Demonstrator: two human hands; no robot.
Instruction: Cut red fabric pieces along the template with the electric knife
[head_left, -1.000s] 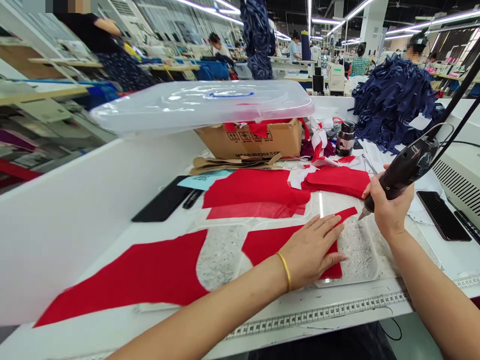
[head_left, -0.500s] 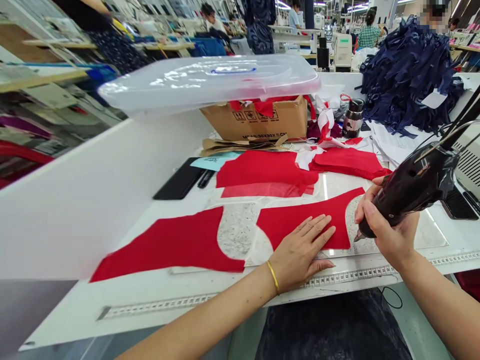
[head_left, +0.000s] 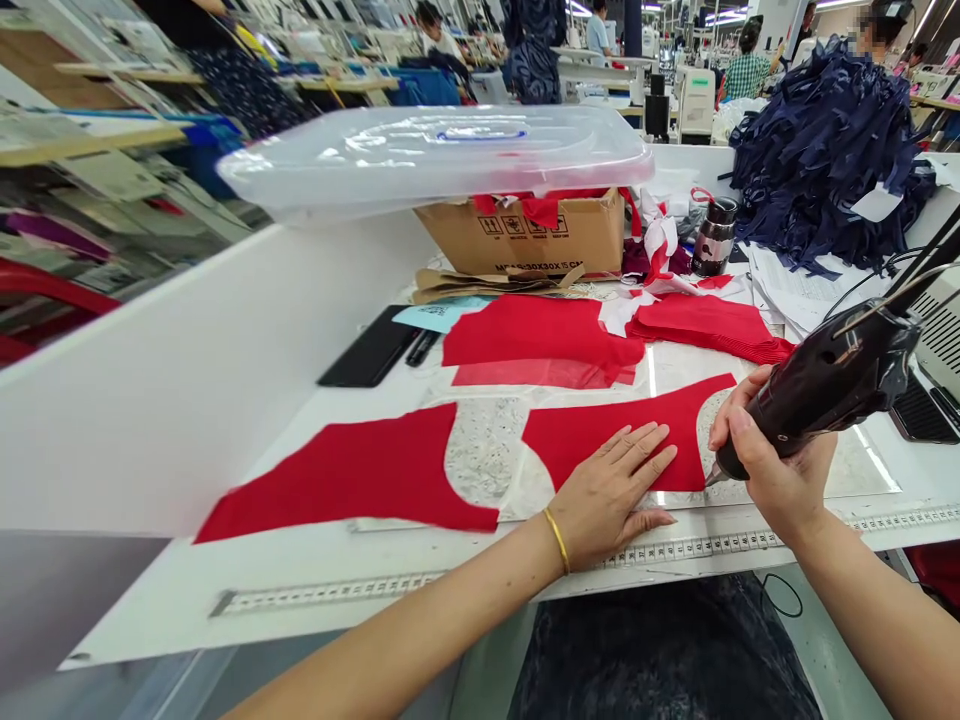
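My left hand (head_left: pixel 615 490) lies flat with fingers stretched on a cut red fabric piece (head_left: pixel 682 420), pressing it to the board. My right hand (head_left: pixel 780 465) is wrapped round a thick black corded hand tool (head_left: pixel 817 385) with a pointed metal tip. That tip touches or nearly touches the lower right corner of the same fabric piece. Left of it lies a second red fabric piece (head_left: pixel 352 470), with a speckled patch of board (head_left: pixel 487 450) showing between the two. A measuring tape (head_left: pixel 337 595) runs along the table's front edge, partly hidden under my left arm.
Behind lie stacked red panels (head_left: pixel 525 335) and a folded red pile (head_left: pixel 705 325). A cardboard box (head_left: pixel 525 235) stands under a clear plastic lid (head_left: pixel 450 150). A dark flask (head_left: pixel 714 238), a heap of navy strips (head_left: pixel 832 160) and a black tablet-like slab (head_left: pixel 367 350) are around.
The tool's tip has moved slightly left, from just beside the red piece to its lower right corner. My left hand stays on the fabric. The whole view has shifted a little.
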